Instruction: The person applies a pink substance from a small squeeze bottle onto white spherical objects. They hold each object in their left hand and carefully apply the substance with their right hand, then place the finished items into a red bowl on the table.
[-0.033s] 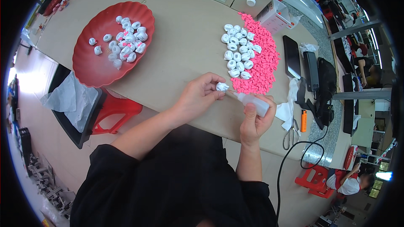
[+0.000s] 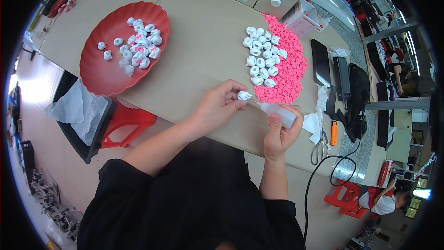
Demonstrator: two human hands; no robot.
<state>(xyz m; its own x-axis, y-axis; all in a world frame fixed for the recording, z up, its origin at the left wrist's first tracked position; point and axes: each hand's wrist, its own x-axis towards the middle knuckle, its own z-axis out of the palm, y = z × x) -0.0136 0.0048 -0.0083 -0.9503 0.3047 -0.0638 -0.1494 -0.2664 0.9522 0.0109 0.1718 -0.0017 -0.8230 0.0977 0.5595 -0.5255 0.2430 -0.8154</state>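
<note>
White-and-red carton box (image 2: 303,16) beside pink heap; dark phone screen (image 2: 320,62) to its right.

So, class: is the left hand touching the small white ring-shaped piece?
Touching. The head view shows the left hand pinching the small white ring-shaped piece between fingertips.

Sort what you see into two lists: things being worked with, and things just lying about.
In use: white piece in left hand; squeeze bottle in right hand; white pile; pink pile; red tray.

Lying about: scissors; lighter; phone.

Bare table (image 2: 203,41) between red tray (image 2: 95,76) and pink heap (image 2: 289,71) (open passage).
</note>
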